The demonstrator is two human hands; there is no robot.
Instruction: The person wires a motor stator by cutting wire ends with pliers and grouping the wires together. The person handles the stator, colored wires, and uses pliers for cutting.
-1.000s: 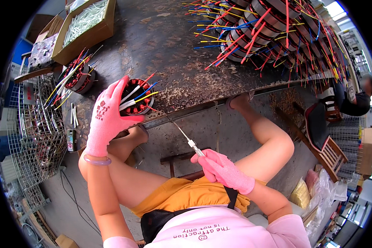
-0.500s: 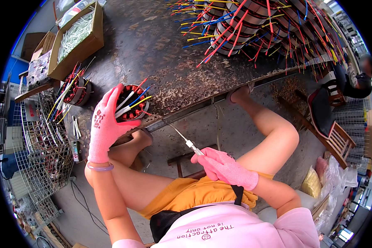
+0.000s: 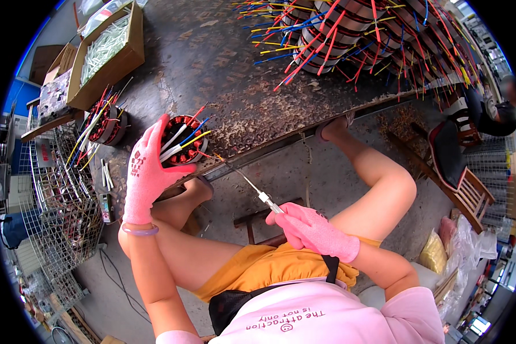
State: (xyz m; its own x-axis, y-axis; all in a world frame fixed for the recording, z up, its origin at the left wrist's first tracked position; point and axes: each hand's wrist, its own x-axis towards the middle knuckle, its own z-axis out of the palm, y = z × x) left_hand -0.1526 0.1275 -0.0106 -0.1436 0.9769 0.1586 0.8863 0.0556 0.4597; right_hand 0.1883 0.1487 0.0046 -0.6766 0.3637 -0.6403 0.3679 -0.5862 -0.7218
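My left hand (image 3: 145, 175), in a pink glove, is wrapped around the left side of a motor stator (image 3: 191, 155) at the table's near edge. Red, blue and yellow leads (image 3: 196, 133) and white sleeves stick up from its copper-coloured windings. In my right hand (image 3: 318, 232), also gloved in pink, is a hand tool (image 3: 262, 196) with a pale handle and a long thin metal shaft. Its tip points at a short red wire (image 3: 213, 156) coming off the stator's near side; whether they touch I cannot tell. A second wired stator (image 3: 110, 127) stands to the left.
Many wired stators (image 3: 350, 34) are stacked at the far right of the dark worn table (image 3: 212, 63). A cardboard box (image 3: 133, 49) of white sleeves stands at the far left. Loose sleeves (image 3: 106, 175) lie left of my hand. A wire rack (image 3: 46, 206) and a wooden chair (image 3: 458, 166) flank the table.
The red wire's end by the tool tip now shows as an orange, bare-looking strand reaching slightly farther right. Both hands keep nearly the same places and grips.
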